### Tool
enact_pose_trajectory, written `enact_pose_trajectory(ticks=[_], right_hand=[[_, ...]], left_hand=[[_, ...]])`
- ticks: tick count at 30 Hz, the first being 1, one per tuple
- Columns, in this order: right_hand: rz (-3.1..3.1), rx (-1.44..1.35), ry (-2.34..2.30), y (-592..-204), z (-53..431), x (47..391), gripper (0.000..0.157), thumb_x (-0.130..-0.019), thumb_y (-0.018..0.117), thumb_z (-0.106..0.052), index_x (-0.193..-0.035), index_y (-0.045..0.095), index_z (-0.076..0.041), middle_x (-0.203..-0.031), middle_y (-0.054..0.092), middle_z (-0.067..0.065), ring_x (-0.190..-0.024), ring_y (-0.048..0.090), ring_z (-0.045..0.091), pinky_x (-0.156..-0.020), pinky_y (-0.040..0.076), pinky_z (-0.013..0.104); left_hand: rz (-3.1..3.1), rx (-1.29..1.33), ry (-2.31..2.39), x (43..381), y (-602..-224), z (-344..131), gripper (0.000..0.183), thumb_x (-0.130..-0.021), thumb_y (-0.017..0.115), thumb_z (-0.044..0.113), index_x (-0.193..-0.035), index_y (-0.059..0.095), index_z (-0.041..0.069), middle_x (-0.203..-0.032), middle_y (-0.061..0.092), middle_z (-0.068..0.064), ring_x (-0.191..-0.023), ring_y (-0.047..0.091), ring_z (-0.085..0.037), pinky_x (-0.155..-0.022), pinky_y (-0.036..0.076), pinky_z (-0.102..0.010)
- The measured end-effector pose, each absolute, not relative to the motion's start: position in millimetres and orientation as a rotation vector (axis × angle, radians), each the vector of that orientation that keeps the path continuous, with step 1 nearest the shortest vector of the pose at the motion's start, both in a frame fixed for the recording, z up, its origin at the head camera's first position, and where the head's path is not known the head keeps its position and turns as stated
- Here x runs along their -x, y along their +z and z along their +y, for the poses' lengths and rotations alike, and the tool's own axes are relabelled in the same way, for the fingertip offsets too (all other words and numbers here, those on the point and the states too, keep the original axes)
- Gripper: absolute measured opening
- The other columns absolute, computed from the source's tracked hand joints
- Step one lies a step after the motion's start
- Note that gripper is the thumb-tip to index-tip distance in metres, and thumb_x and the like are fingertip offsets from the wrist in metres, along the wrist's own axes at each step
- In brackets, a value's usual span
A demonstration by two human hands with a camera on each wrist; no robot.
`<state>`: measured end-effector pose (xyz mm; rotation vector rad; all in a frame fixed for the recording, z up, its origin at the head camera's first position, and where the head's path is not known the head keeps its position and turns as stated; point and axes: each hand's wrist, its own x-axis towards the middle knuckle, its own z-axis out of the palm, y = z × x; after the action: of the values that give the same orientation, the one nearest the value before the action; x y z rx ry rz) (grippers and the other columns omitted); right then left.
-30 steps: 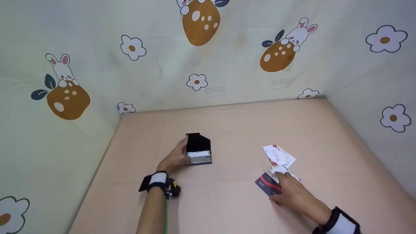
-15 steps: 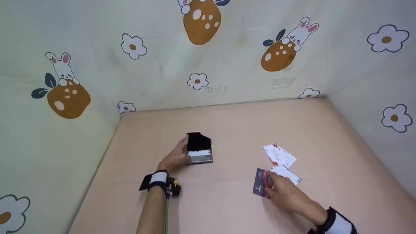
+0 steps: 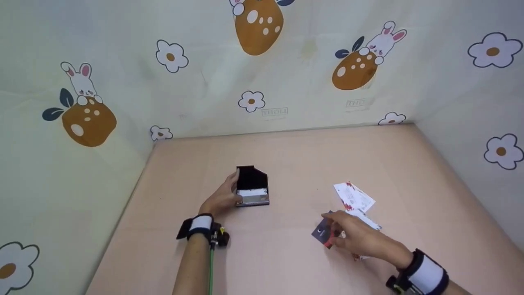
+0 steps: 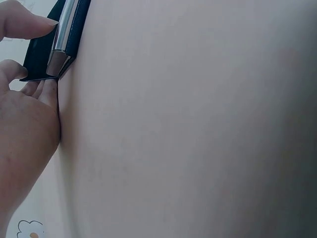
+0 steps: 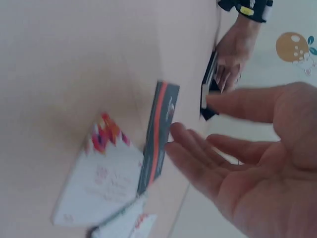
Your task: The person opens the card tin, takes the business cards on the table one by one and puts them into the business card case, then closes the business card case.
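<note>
On the left, my left hand (image 3: 221,199) grips the left side of a black card case (image 3: 252,180). Its flap stands up, and a white card (image 3: 252,191) shows behind the silver front. The left wrist view has the thumb at the case's metal edge (image 4: 67,25). My right hand (image 3: 356,233) is over a dark business card (image 3: 322,232) with a red stripe. In the right wrist view, the hand's fingers (image 5: 190,161) are spread, their tips right at the edge of this tilted card, the thumb apart from it. A white flowered card (image 5: 101,183) lies beside it.
Two overlapping white cards (image 3: 354,197) lie beyond my right hand, and another white card (image 3: 366,219) is partly hidden by it. The beige table (image 3: 286,254) meets a patterned cloth wall (image 3: 196,94) behind and at both sides.
The dark card has turned and shifted a little left. The right hand has moved with it, its index finger stretching out and its grip loosening. The left hand stays on the card case.
</note>
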<state>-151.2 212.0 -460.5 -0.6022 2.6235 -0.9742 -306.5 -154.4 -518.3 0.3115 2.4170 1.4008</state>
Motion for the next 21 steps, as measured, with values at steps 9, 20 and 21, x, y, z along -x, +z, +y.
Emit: enact_pose_trajectory(ticks=[9,20,21], right_hand=[[2.577,0.809,-0.795,-450.7,225.4,176.1,0.063,-0.078,0.080,-0.007,-0.138,0.058,-0.004,-0.137,0.060,0.012,-0.122,0.061,0.031,-0.101,0.053,0.048],[2.637,0.857,-0.556,-463.5,237.1,196.7,0.079,-0.068,0.088,-0.008,-0.141,0.058,-0.013,-0.144,0.056,0.005,-0.135,0.050,0.033,-0.111,0.044,0.053],[2.641,0.852,-0.537,-464.3,238.1,198.2,0.079,-0.068,0.088,-0.009,-0.141,0.058,-0.014,-0.144,0.055,0.005,-0.136,0.050,0.033,-0.111,0.044,0.054]], left_hand=[[2.385,-0.326,1.434,305.9,-521.2,-155.2,0.105,-0.075,0.060,-0.005,-0.162,0.005,0.014,-0.170,0.003,-0.012,-0.157,0.012,-0.034,-0.128,0.017,-0.043],[2.387,-0.337,1.440,307.5,-521.5,-155.5,0.103,-0.076,0.060,-0.004,-0.162,0.005,0.014,-0.170,0.003,-0.011,-0.157,0.013,-0.033,-0.128,0.016,-0.042],[2.388,-0.337,1.438,307.8,-521.5,-155.4,0.103,-0.076,0.060,-0.004,-0.162,0.005,0.014,-0.171,0.003,-0.011,-0.157,0.013,-0.033,-0.128,0.017,-0.042]])
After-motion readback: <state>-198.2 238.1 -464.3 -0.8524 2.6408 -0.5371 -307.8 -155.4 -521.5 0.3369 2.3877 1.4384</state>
